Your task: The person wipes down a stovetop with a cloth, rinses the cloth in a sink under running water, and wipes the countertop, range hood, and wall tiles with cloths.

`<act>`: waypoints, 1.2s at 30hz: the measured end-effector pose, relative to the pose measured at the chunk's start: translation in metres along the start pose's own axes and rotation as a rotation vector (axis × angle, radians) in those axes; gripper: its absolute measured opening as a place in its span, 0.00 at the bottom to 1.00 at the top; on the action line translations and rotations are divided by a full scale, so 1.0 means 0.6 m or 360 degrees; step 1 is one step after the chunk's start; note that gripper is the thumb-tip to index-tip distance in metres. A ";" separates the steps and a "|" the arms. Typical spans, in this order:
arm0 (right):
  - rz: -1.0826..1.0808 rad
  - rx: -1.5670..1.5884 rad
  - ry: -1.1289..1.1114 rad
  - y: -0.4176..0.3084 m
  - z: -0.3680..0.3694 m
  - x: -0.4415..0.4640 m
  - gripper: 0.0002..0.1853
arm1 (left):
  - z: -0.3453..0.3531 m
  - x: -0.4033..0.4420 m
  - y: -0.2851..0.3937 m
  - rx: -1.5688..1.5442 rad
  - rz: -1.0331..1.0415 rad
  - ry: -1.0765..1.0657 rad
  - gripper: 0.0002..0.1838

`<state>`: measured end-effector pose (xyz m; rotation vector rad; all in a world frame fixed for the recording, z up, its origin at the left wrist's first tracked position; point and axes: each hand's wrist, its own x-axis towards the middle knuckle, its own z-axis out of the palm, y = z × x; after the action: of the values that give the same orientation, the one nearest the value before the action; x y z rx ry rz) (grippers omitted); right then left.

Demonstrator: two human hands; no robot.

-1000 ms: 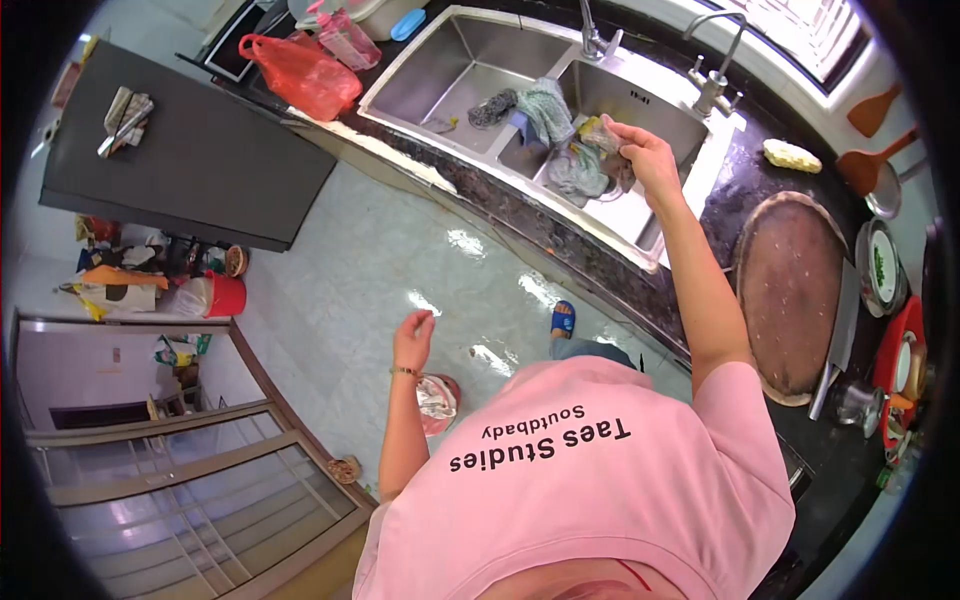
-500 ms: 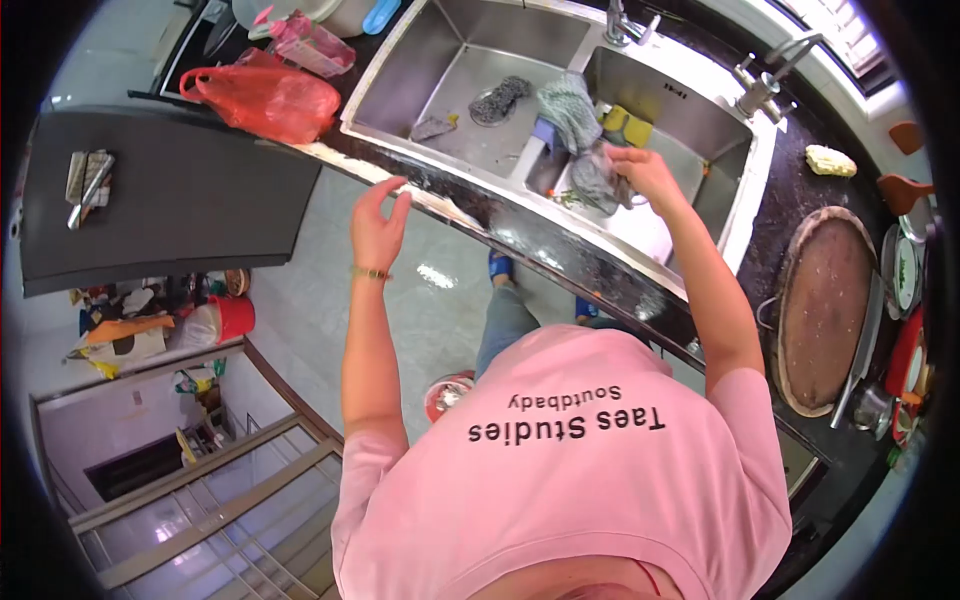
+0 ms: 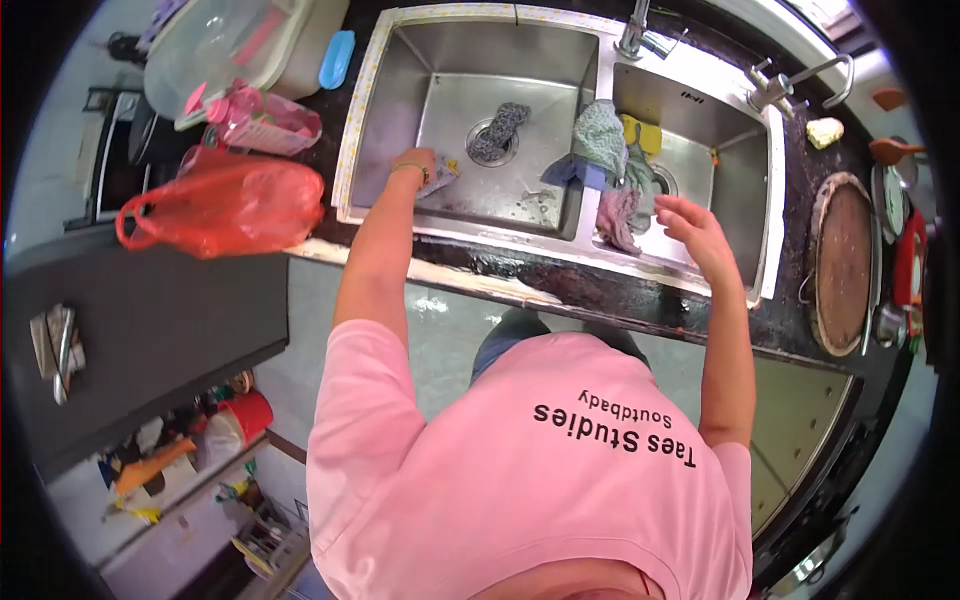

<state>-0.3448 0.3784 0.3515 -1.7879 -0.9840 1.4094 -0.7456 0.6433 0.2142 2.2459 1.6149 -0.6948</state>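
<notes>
My left hand (image 3: pixel 411 163) reaches into the left basin, its fingers closed on a small grey rag (image 3: pixel 438 178) near the basin's left wall. Over the right basin my right hand (image 3: pixel 694 235) is open, with nothing in it. Beside it, a mauve-grey cloth (image 3: pixel 620 218) lies against the divider. A pale green checked cloth (image 3: pixel 600 138) drapes over the divider, with a grey-green cloth (image 3: pixel 640 172) hanging next to it. A dark wire scrubber (image 3: pixel 502 131) rests on the left drain. Behind the cloths sits a yellow sponge (image 3: pixel 645 134).
Left of the double sink (image 3: pixel 349 150) are a red plastic bag (image 3: pixel 235 205), a pink bottle (image 3: pixel 262 118), a blue oblong case (image 3: pixel 337 60) and a clear tub (image 3: pixel 215 55). On the right, a round wooden board (image 3: pixel 843 265) stands beside the taps' (image 3: pixel 775 92) counter.
My left hand has moved from the counter's front edge into the left basin, onto the grey rag. My right hand has let go of a cloth and shifted right. The view has shifted.
</notes>
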 end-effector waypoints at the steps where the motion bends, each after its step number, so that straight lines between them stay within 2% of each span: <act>1: 0.0033 0.0046 0.0047 0.001 0.002 -0.015 0.21 | 0.007 0.017 -0.002 -0.0004 0.0034 -0.0139 0.31; 2: 0.0066 0.0092 0.0097 0.001 0.002 -0.031 0.20 | 0.016 0.035 -0.002 -0.0005 0.0069 -0.0278 0.33; 5: 0.0167 0.0153 0.0219 0.005 0.006 -0.066 0.19 | 0.053 0.080 0.005 0.0142 -0.0001 -0.0443 0.29; 8: 0.0156 0.0104 0.0305 -0.012 0.010 -0.086 0.19 | 0.046 0.079 0.018 0.0211 0.0113 -0.0627 0.23; 11: 0.0115 -0.0050 0.0314 -0.054 0.011 -0.079 0.20 | 0.034 0.093 0.014 0.0404 0.0409 -0.0740 0.16; 14: 0.0003 -0.0150 0.0282 -0.093 0.008 -0.039 0.19 | 0.002 0.069 0.008 -0.0131 0.0596 -0.0358 0.09; 17: -0.0124 -0.0190 0.0335 -0.138 0.011 0.011 0.19 | -0.029 0.057 -0.009 -0.0987 0.0490 -0.0153 0.05; 18: -0.0174 -0.0191 0.0360 -0.156 0.015 0.030 0.19 | -0.056 0.051 -0.007 -0.1013 0.0451 -0.0093 0.03; 21: -0.0360 -0.0341 0.0339 -0.216 0.025 0.078 0.19 | -0.109 0.038 0.003 -0.2063 0.0594 0.0018 0.11; 22: -0.0508 -0.0391 0.0349 -0.236 0.030 0.092 0.19 | -0.138 0.027 0.008 -0.2221 0.0502 0.0040 0.19; 25: -0.0802 -0.0545 0.0461 -0.323 0.051 0.119 0.18 | -0.200 0.005 0.030 -0.3106 0.0626 -0.0036 0.22; 26: -0.0909 -0.0599 0.0506 -0.353 0.060 0.121 0.18 | -0.214 0.015 0.030 -0.3178 0.0881 -0.0100 0.22; 29: -0.1166 -0.0764 0.0632 -0.437 0.090 0.121 0.17 | -0.273 -0.002 0.047 -0.3442 0.0857 -0.0126 0.21; 32: -0.1425 -0.0792 0.0666 -0.491 0.101 0.126 0.16 | -0.303 -0.003 0.060 -0.3585 0.0715 -0.0016 0.19; 35: -0.1510 -0.0774 0.0761 -0.515 0.090 0.118 0.15 | -0.296 0.016 0.059 -0.3700 0.0763 -0.0113 0.19; 36: -0.1418 -0.0902 0.0792 -0.517 0.080 0.108 0.16 | -0.289 0.023 0.059 -0.3733 0.0802 -0.0170 0.19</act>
<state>-0.4328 0.5936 0.5723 -1.5773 -1.6862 0.1301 -0.6715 0.7285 0.3511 0.5304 0.5591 0.8883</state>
